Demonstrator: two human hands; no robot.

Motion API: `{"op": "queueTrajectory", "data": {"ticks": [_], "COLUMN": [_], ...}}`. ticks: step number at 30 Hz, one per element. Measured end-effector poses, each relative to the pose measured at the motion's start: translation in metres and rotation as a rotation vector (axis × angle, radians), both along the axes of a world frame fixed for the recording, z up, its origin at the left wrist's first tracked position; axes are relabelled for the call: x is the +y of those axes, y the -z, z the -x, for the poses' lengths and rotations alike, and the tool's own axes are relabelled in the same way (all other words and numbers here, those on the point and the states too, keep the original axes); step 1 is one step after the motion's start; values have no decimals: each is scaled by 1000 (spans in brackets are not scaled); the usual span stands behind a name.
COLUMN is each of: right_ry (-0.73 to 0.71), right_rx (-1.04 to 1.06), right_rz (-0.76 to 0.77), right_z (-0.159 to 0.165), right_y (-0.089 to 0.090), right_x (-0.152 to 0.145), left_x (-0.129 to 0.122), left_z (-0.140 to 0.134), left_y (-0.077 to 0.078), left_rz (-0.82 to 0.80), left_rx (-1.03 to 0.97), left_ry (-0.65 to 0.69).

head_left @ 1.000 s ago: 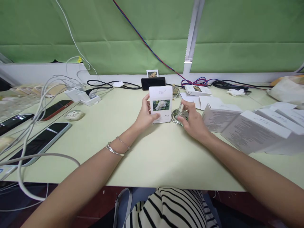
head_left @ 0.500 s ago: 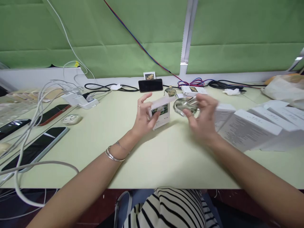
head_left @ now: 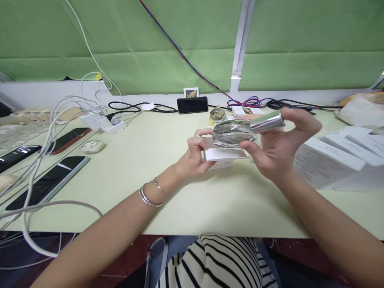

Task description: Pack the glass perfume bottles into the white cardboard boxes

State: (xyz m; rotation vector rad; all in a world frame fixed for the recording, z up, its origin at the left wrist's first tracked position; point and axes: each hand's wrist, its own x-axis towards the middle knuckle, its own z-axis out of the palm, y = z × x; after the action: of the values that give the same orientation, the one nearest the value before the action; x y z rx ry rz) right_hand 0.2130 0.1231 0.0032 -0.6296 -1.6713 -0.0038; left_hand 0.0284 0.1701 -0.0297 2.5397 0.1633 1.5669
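Pale green desk [head_left: 126, 168] is carrying phones and white cables at left, folded white cartons [head_left: 333, 160] at right. Left hand [head_left: 195, 154] is gripping a small white box [head_left: 223, 154] just above the desk. Right hand [head_left: 279, 144] is holding a clear glass bottle [head_left: 234, 133] sideways by its silver cap, the bottle lying right over the box's open end.

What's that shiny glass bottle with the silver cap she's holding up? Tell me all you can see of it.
The clear rounded glass bottle looks like a perfume flask, with a flattened, faceted body and a silver cylindrical cap still on. It lies on its side in the air, cap pointing right. The right hand grips it about the neck and underside. Its base sits at the open end of a small white cardboard box held by the left hand, above the pale green table.
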Motion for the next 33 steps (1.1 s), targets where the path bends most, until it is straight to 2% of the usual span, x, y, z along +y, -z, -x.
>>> {"op": "queueTrajectory", "data": {"ticks": [6,10,14,23,29,33], "right_ry": [-109,-188,-167,-162,-199,-170], "right_rx": [14,-148,-324,-385,-340,-106], "right_rz": [-8,19,66,159,222,278], "right_z": [-1,-2,-1,0,3,8], "right_y": [-2,2,6,6,11,23], "right_x": [4,3,0,-1,-2,1], "left_x": [2,0,-3,-5,-3,-3], "left_z": [0,1,1,0,3,1], "left_y": [2,2,0,1,4,6], "left_rz": [-2,60,120,194,243,265], "left_rx": [39,68,94,50,56,5], "left_ry": [70,140,165,118,46,12]}}
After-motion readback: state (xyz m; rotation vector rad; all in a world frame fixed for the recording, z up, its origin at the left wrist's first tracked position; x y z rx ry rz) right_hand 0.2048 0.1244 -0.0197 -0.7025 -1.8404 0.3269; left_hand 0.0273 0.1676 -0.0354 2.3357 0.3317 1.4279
